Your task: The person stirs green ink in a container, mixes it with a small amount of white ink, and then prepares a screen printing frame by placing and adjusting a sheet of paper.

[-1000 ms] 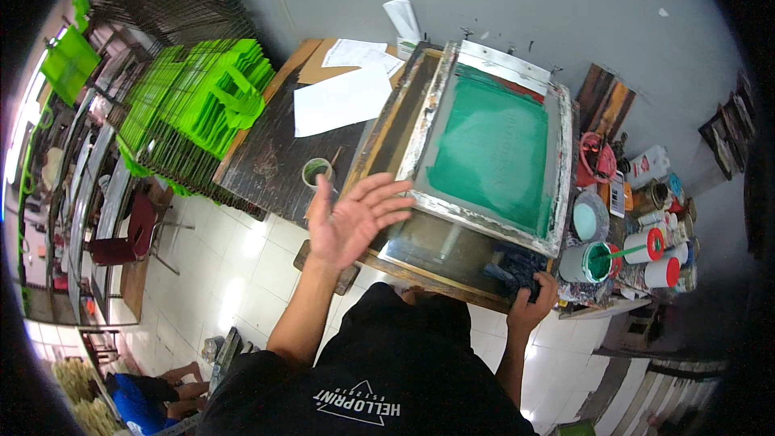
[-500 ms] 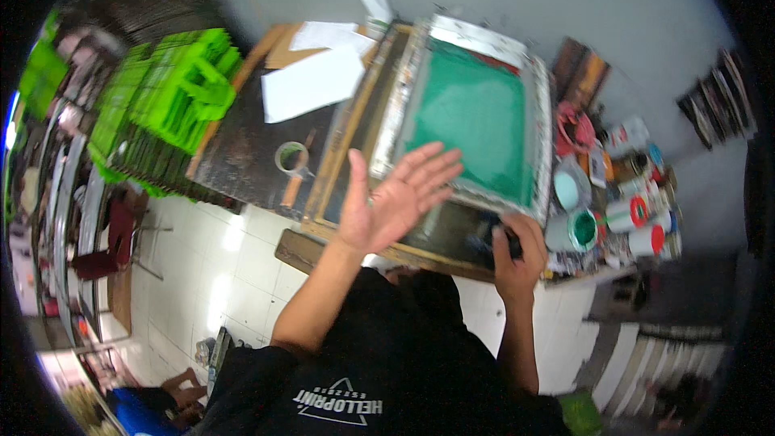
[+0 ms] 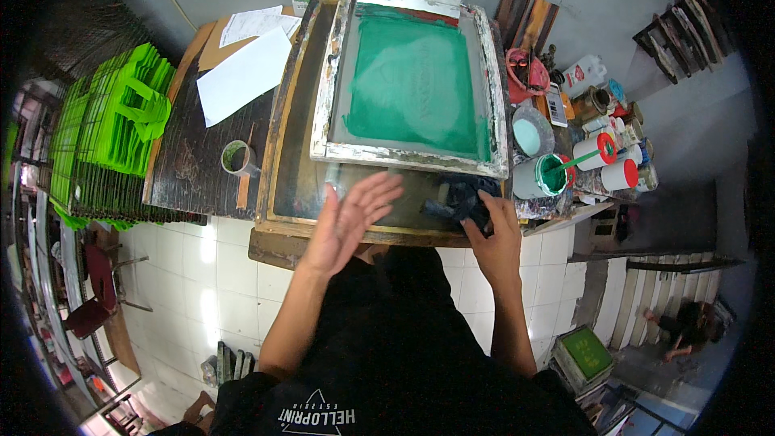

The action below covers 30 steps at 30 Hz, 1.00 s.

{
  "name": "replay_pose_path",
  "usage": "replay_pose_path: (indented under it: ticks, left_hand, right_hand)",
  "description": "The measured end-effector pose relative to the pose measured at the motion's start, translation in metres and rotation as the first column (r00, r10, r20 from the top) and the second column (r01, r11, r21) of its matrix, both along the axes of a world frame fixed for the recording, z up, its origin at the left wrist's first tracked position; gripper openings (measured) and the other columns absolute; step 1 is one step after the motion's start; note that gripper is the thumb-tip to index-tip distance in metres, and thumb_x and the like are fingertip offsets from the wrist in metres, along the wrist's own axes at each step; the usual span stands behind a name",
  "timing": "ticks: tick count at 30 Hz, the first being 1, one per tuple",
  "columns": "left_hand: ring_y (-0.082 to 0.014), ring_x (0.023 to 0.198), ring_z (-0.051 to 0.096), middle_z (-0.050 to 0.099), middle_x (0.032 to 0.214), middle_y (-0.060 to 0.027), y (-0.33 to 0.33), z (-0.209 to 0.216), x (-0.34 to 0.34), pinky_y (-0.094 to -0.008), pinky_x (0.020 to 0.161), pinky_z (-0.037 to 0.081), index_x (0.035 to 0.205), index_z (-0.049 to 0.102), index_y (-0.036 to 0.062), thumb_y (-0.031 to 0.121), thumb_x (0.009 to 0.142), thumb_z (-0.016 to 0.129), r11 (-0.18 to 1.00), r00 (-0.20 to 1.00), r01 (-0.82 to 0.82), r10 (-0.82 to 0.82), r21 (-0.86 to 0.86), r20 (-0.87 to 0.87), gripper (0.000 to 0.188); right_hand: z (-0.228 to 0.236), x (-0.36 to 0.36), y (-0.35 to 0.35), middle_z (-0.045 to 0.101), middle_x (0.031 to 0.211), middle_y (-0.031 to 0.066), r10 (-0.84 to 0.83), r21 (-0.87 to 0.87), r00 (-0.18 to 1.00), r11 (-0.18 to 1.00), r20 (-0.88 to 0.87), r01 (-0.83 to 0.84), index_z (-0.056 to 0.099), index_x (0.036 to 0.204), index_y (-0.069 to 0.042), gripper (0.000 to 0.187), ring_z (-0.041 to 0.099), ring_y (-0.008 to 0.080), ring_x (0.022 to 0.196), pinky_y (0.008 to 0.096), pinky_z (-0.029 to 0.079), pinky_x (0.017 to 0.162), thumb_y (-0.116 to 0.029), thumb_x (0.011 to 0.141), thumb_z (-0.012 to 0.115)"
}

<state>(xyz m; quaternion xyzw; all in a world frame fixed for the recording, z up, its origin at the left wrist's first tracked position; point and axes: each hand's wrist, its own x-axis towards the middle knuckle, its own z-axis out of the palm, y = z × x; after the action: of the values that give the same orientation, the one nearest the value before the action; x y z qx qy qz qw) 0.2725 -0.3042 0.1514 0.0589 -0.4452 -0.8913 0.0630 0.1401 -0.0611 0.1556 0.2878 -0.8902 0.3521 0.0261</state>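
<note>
Below the frame's centre, the left hand (image 3: 343,226) extends empty fingers while the right hand (image 3: 494,234) pinches a dark cloth (image 3: 454,197), best held bunched, clear of the green screen (image 3: 416,89).

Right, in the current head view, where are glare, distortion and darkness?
Head view: glare streaks the floor; head view: the red chair leans near the left rim, corners fall black; head view: left hand and right hand look fairly sharp; pale haze on the green screen may be sheen or thin ink.
</note>
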Motion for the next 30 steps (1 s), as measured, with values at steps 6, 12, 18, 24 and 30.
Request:
replay_pose_path:
  ticks: [6, 12, 18, 24, 30]
  left_hand:
    - [-0.0322, 0.149, 0.033, 0.039, 0.158, -0.0187, 0.025, 0.000, -0.042, -0.0470, 0.123, 0.020, 0.155, 0.035, 0.0034, 0.075, 0.100, 0.010, 0.986, 0.987, 0.161, -0.160, -0.049, 0.020, 0.093]
    - [-0.0329, 0.149, 0.032, 0.038, 0.158, -0.0204, 0.035, -0.005, -0.052, -0.0471, 0.123, 0.019, 0.155, 0.034, 0.0020, 0.078, 0.098, 0.007, 0.988, 0.987, 0.152, -0.152, 0.001, 0.045, 0.099]
    - [-0.0329, 0.150, 0.030, 0.036, 0.159, -0.0220, 0.048, 0.000, -0.069, -0.0467, 0.124, 0.017, 0.156, 0.032, 0.0014, 0.081, 0.095, 0.005, 0.945, 0.996, 0.087, -0.081, 0.315, -0.033, 0.104]
    - [-0.0312, 0.150, 0.031, 0.036, 0.160, -0.0208, 0.078, -0.002, -0.092, -0.0440, 0.124, 0.017, 0.156, 0.032, 0.0013, 0.079, 0.096, 0.005, 0.992, 0.998, 0.066, -0.064, 0.111, -0.015, 0.101]
    - [-0.0287, 0.146, 0.037, 0.043, 0.155, -0.0198, 0.126, -0.026, -0.118, -0.0420, 0.122, 0.024, 0.153, 0.033, -0.0001, 0.072, 0.101, 0.014, 0.971, 1.000, -0.014, 0.012, -0.237, -0.012, 0.091]
  right_hand:
    - [0.011, -0.007, -0.018, 0.061, 0.116, 0.0148, -0.025, 0.044, 0.999, 0.999, -0.038, 0.027, 0.066, 0.123, -0.004, 0.043, 0.064, 0.0347, 0.103, 0.0419, 0.054, 0.086, -0.005, 0.082, 0.077]
    - [0.004, -0.022, -0.001, 0.065, 0.102, 0.0125, 0.021, 0.044, 0.984, 0.999, 0.177, -0.029, 0.067, 0.104, 0.001, 0.023, 0.068, 0.0293, 0.088, 0.0348, 0.054, 0.076, 0.004, 0.081, 0.071]
    - [0.011, -0.033, 0.005, 0.067, 0.105, 0.0114, 0.130, -0.140, 0.937, 0.986, 0.323, -0.088, 0.065, 0.099, 0.001, 0.020, 0.068, 0.0197, 0.086, 0.0307, 0.053, 0.074, 0.007, 0.081, 0.071]
    - [-0.007, -0.045, 0.018, 0.064, 0.118, 0.0111, 0.294, -0.481, 0.853, 0.875, 0.431, -0.058, 0.062, 0.103, 0.000, 0.023, 0.065, 0.0148, 0.098, 0.0284, 0.052, 0.083, 0.008, 0.083, 0.070]
    - [-0.010, -0.044, 0.023, 0.064, 0.108, 0.0086, 0.452, -0.594, 0.653, 0.805, 0.607, -0.005, 0.060, 0.102, 0.003, 0.015, 0.063, 0.0120, 0.093, 0.0276, 0.051, 0.082, 0.010, 0.089, 0.063]
